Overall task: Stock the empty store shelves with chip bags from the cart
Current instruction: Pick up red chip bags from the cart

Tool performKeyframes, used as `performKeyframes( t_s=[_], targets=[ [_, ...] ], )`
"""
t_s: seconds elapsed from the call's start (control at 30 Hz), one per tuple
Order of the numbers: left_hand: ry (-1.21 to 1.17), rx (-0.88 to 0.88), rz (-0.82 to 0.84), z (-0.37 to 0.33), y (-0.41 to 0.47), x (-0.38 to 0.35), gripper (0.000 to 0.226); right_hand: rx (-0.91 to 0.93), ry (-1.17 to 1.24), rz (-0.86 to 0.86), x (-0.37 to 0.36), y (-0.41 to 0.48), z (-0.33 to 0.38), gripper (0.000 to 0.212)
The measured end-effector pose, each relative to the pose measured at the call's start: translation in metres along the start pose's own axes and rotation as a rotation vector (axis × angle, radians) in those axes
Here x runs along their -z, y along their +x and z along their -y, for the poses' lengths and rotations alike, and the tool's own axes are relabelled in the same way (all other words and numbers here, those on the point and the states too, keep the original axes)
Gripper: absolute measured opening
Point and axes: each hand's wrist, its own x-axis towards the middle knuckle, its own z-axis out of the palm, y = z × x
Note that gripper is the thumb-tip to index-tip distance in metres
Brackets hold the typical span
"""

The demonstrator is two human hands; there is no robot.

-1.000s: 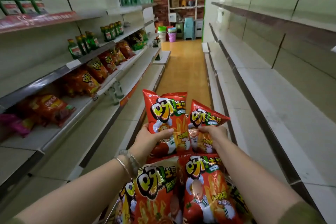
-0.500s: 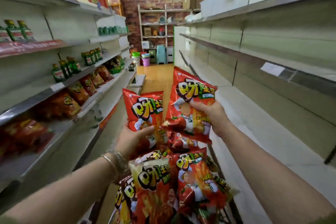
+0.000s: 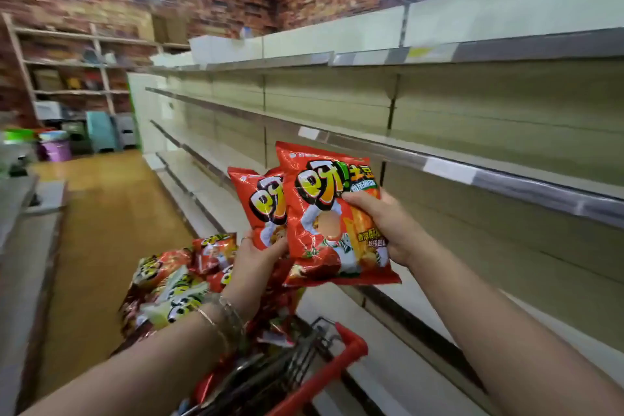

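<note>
Head camera: bare store shelves [image 3: 439, 159] run along beyond the right fingertips. Below both wrists sits the red-rimmed cart [image 3: 351, 348], with a pile of chip bags [image 3: 169, 284] heaped in it beneath the left fingers. The right hand [image 3: 388, 226] clamps the front chip bag [image 3: 324, 213] upright, thumb in front, fingers curled behind. The left hand [image 3: 256, 260] pinches the bottom of the rear chip bag [image 3: 260, 203], which the front one partly hides.

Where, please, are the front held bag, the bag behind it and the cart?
Front bag [image 3: 327, 223]: head view, middle of its front face.
Rear bag [image 3: 263, 206]: head view, on its yellow logo.
Cart [image 3: 349, 351]: head view, red corner of its rim.
</note>
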Motion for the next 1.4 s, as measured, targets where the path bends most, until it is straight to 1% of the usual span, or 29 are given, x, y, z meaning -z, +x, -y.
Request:
performKeyframes(
  t_s=[0.03,0.07,0.1,0.13,0.17,0.23,0.3,0.37,0.43,0.47,0.53,0.6,0.7,0.73,0.77,0.83,0.87,0.97,1.0,1.07,1.1,1.13,1.2,1.27,1.33,1.4],
  targets=[
    [-0.009,0.001,0.069,-0.004,-0.008,-0.019,0.017,0.025,-0.014,-0.044,0.018,-0.019,0.008,0.045],
    [-0.012,0.002,0.134,-0.008,-0.016,-0.038,0.024,0.047,-0.028,-0.092,0.036,-0.038,0.017,0.048],
    [-0.024,0.006,0.193,-0.009,-0.022,-0.057,0.037,0.072,-0.037,-0.136,0.053,-0.059,0.027,0.047],
    [-0.033,0.020,0.238,-0.014,-0.031,-0.077,0.050,0.101,-0.041,-0.177,0.068,-0.081,0.037,0.040],
    [-0.049,0.027,0.272,-0.018,-0.040,-0.097,0.057,0.134,-0.044,-0.218,0.084,-0.104,0.047,0.033],
    [-0.069,0.029,0.371,-0.026,-0.062,-0.143,0.051,0.193,-0.063,-0.316,0.113,-0.155,0.067,0.032],
    [-0.086,0.019,0.472,-0.035,-0.093,-0.191,0.043,0.245,-0.081,-0.415,0.140,-0.209,0.085,0.043],
    [-0.122,0.016,0.557,-0.043,-0.130,-0.240,0.039,0.276,-0.109,-0.503,0.169,-0.267,0.101,0.045],
    [-0.166,0.008,0.627,-0.048,-0.173,-0.288,0.026,0.279,-0.155,-0.609,0.199,-0.329,0.114,0.048],
    [-0.173,0.017,0.673,-0.050,-0.198,-0.312,0.025,0.273,-0.184,-0.672,0.214,-0.362,0.121,0.052],
    [-0.184,0.047,0.747,-0.055,-0.249,-0.357,0.034,0.250,-0.216,-0.783,0.242,-0.429,0.133,0.058],
    [-0.209,0.076,0.823,-0.059,-0.301,-0.398,0.044,0.234,-0.228,-0.864,0.267,-0.496,0.145,0.050],
    [-0.261,0.121,0.956,-0.073,-0.373,-0.449,0.052,0.226,-0.191,-0.963,0.297,-0.584,0.160,0.026],
    [-0.278,0.146,1.007,-0.078,-0.394,-0.466,0.050,0.220,-0.165,-1.005,0.306,-0.611,0.165,0.023],
    [-0.288,0.174,1.049,-0.083,-0.412,-0.481,0.044,0.208,-0.143,-1.042,0.315,-0.634,0.170,0.025],
    [-0.280,0.237,1.111,-0.093,-0.439,-0.512,0.035,0.178,-0.100,-1.098,0.334,-0.674,0.179,0.034],
    [-0.261,0.264,1.144,-0.099,-0.449,-0.527,0.037,0.164,-0.085,-1.117,0.344,-0.691,0.184,0.034],
    [-0.195,0.297,1.252,-0.116,-0.472,-0.567,0.042,0.157,-0.040,-1.187,0.375,-0.733,0.196,0.024],
    [-0.167,0.294,1.295,-0.122,-0.476,-0.581,0.044,0.166,-0.030,-1.209,0.388,-0.745,0.199,0.026],
    [-0.118,0.275,1.328,-0.133,-0.481,-0.607,0.053,0.170,-0.035,-1.256,0.413,-0.764,0.204,0.037],
    [-0.101,0.272,1.328,-0.138,-0.482,-0.621,0.058,0.165,-0.038,-1.278,0.426,-0.772,0.208,0.038],
    [-0.093,0.280,1.343,-0.142,-0.482,-0.635,0.059,0.162,-0.043,-1.299,0.440,-0.779,0.211,0.033],
    [-0.100,0.312,1.383,-0.149,-0.482,-0.661,0.042,0.152,-0.068,-1.354,0.469,-0.790,0.222,0.019],
    [-0.109,0.343,1.411,-0.153,-0.478,-0.686,0.027,0.126,-0.118,-1.415,0.499,-0.795,0.235,0.016],
    [-0.125,0.333,1.401,-0.153,-0.469,-0.710,0.023,0.072,-0.174,-1.461,0.530,-0.792,0.248,0.017],
    [-0.111,0.327,1.394,-0.152,-0.461,-0.731,0.027,0.011,-0.214,-1.509,0.562,-0.786,0.256,0.017]
  ],
)
